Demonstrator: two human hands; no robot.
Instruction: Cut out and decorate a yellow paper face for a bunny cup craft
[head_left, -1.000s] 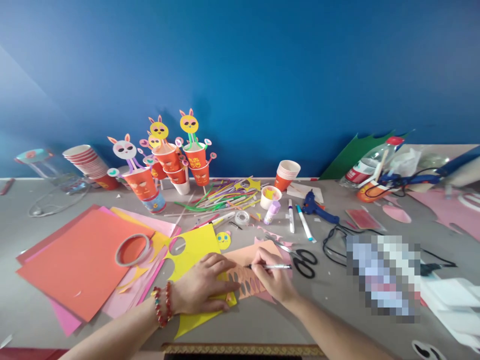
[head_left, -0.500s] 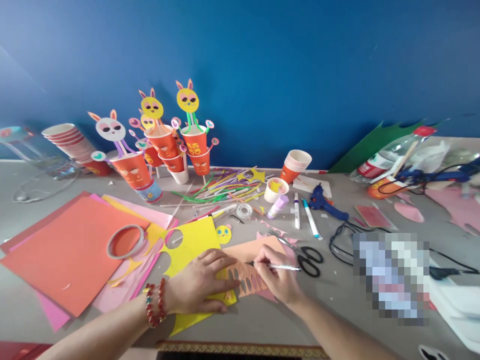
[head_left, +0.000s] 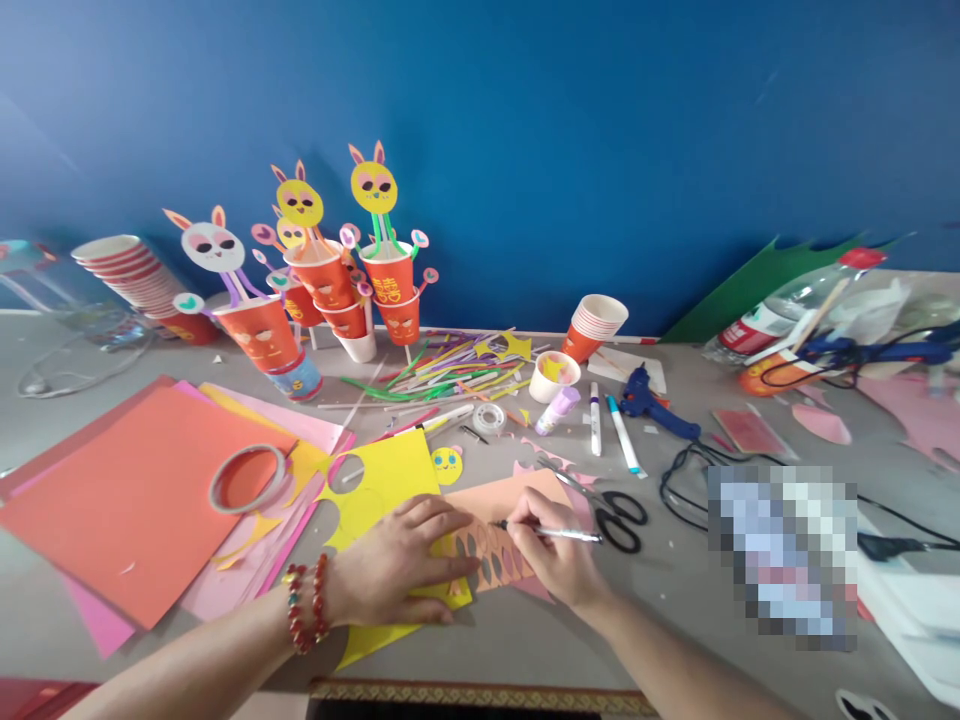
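Note:
A pen [head_left: 566, 534] is pinched in my right hand [head_left: 553, 548], its tip down on a peach-coloured sheet of paper [head_left: 517, 497]. Rows of leaf-shaped cut-outs run along the sheet's lower part, with some drawn outlines above them. My left hand [head_left: 409, 560], fingers outstretched, lies flat across the peach sheet's left end and a yellow sheet [head_left: 386, 468] that has round holes cut from it. Beads circle the left wrist. Just above the peach sheet rests a small yellow paper face [head_left: 448, 465]. Black-handled scissors [head_left: 621, 522] lie right beside my right hand.
Coloured paper sheets [head_left: 150, 490] with a tape roll [head_left: 247, 478] lie left. Behind stand paper-cup rabbit figures [head_left: 390, 278] and pipe cleaners [head_left: 450, 370]. A glue stick [head_left: 558, 410], markers [head_left: 622, 434], a blue glue gun [head_left: 660, 408] with its cord and a bottle [head_left: 787, 300] are to the right.
The camera view has shifted slightly, moving the cups and paper stack a little in the picture. Both hands stay in place, and the pen tip has barely moved.

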